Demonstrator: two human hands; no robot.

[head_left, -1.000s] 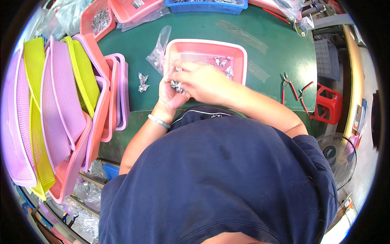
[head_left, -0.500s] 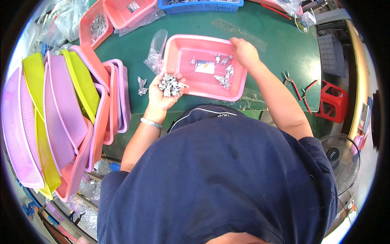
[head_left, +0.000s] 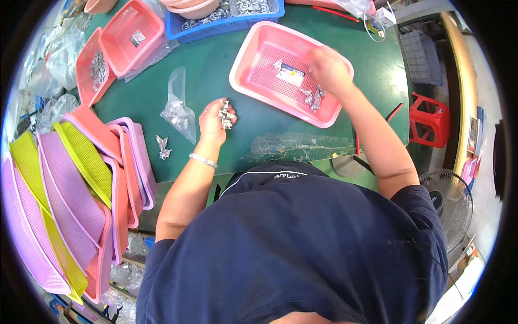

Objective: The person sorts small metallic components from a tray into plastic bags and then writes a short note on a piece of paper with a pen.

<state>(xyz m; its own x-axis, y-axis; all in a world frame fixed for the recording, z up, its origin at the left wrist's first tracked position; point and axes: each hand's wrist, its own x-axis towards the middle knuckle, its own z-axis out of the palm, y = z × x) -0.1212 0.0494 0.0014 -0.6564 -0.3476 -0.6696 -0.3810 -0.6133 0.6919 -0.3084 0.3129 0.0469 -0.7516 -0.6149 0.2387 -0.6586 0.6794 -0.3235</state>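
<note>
My left hand [head_left: 212,121] is closed around a handful of small silver metal parts [head_left: 227,115], held above the green table. To its right lies a shallow pink plastic basket [head_left: 272,99], set at a slant. Inside it are more silver parts [head_left: 313,99] and a printed card [head_left: 290,75]. My right hand [head_left: 330,70] reaches over the basket's right side; its fingers are smeared by motion, so their grip is unclear. Left of my left hand lie a clear plastic bag [head_left: 181,112] with some parts inside and a small silver clump [head_left: 163,147].
Stacked purple, green and pink baskets [head_left: 81,183] crowd the left. At the back stand a blue crate [head_left: 208,32] of metal parts and two pink baskets [head_left: 132,40]. Red-handled pliers [head_left: 395,112] lie partly behind my right forearm. A red stool [head_left: 430,121] and fan [head_left: 448,205] are at right.
The pink basket has shifted away and right, and turned. My left hand has come away from its edge and curled round the parts. My right hand has moved from the rim over the inside.
</note>
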